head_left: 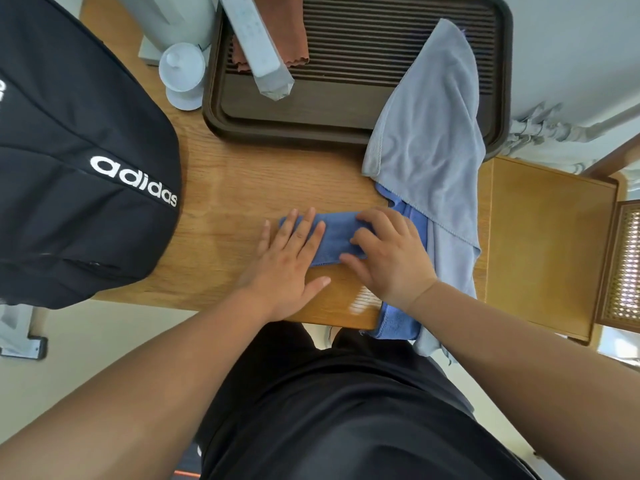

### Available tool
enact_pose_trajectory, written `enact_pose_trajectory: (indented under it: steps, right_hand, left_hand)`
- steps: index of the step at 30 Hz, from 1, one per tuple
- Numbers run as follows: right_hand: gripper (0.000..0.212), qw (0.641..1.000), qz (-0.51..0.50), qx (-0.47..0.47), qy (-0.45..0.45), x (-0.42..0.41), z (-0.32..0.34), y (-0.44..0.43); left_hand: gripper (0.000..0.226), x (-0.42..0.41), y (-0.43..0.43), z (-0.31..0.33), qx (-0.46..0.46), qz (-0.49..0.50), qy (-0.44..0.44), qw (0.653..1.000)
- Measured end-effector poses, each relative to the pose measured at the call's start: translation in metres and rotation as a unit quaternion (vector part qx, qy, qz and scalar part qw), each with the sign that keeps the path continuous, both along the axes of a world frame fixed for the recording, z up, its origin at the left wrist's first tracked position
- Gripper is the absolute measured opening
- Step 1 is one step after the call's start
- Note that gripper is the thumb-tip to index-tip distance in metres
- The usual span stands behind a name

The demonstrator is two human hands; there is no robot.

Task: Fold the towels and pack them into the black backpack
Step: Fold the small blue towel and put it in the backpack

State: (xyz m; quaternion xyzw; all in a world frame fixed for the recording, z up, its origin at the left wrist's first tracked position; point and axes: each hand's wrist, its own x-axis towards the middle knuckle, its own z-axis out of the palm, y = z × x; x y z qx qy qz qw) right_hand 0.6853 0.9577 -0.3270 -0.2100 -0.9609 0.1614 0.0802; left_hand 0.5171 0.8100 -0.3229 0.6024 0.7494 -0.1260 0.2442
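black backpack (79,168) far l, lying on the bench (235,181) corner, well apart from the work; opening not visible. white lidded cup (181,72) just behind it, dark slatted tea tray (346,126) mid-back w/ brown cloth (277,39) on it. left hand (291,254) flat, fingers spread, pressing l end of small blue towel (337,237), which lies folded to a short strip near bench front edge. right hand (388,258) on its r end, fingers curled, thumb at near edge, gripping the fold. grey towel (426,133) drapes from tray corner over bench edge, 2nd blue towel (398,323) under it, both unfolded. step: folding towel 1, prob. final fold/flatten. next: lift bundle w/o it springing open, carry l to pack; zip may need opening first.
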Motion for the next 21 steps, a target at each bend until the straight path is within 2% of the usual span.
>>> enact_pose_trajectory:
  steps: [2, 5, 7, 13, 17, 21]
  right_hand:
    - [0.042, 0.999, -0.021, -0.004, -0.034, -0.020, 0.006, -0.001]
    - [0.066, 0.983, -0.010, 0.005, -0.185, -0.035, -0.002, -0.002]
    - [0.068, 0.970, -0.005, 0.005, -0.242, -0.034, -0.011, -0.001]
    - [0.071, 0.972, 0.016, 0.002, -0.235, -0.035, -0.010, 0.004]
    - [0.071, 0.978, 0.011, 0.000, -0.208, -0.028, 0.007, 0.001]
    - [0.044, 0.971, 0.044, -0.092, -0.217, -0.024, 0.025, 0.000]
  left_hand:
    - [0.086, -0.003, 0.001, -0.002, 0.000, -0.009, 0.003, 1.000]
    - [0.084, -0.005, -0.002, -0.004, 0.000, -0.009, -0.008, 1.000]
    - [0.084, -0.003, -0.003, -0.006, -0.002, 0.006, -0.029, 1.000]
    - [0.076, -0.001, 0.001, -0.002, -0.009, 0.059, -0.083, 0.995]
    - [0.074, -0.002, 0.008, 0.017, 0.031, 0.164, -0.146, 0.975]
    - [0.075, 0.002, 0.011, 0.035, -0.002, 0.184, -0.105, 0.977]
